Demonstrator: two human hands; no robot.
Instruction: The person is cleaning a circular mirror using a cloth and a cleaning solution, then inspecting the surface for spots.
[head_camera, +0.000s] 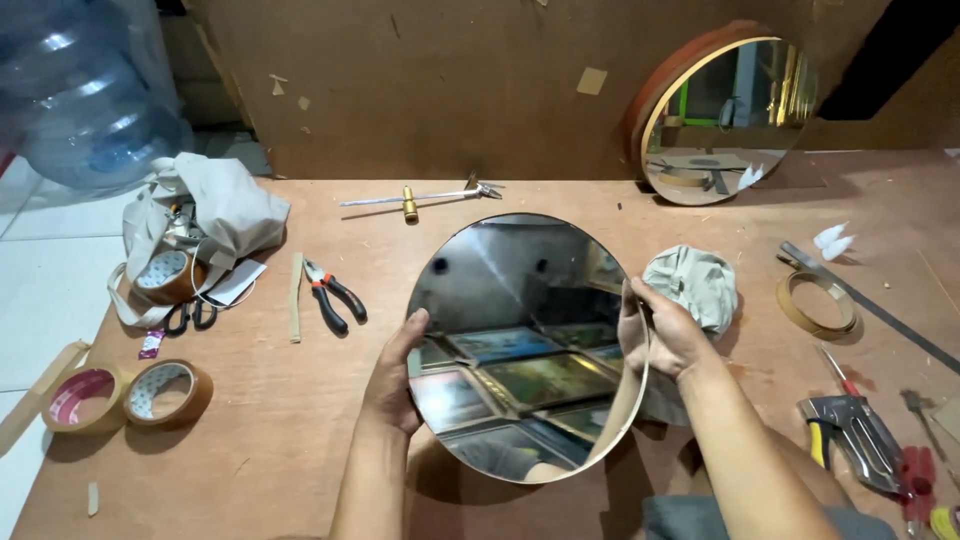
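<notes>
I hold the round frameless mirror (520, 340) tilted above the wooden surface (300, 420), my left hand (395, 375) closed in a grip on its left edge, my right hand (665, 330) on its right edge; a crumpled cloth (695, 285), probably grey, lies just beyond

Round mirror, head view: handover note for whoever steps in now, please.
Left hand: grips the left edge of the round mirror.
Right hand: grips its right edge.
Mirror: held tilted above the wooden table, unframed.
Nearby: crumpled cloth by the right hand, pliers to the left, framed mirror leaning on the back wall.
Done or left: cannot tell from this view.
</notes>
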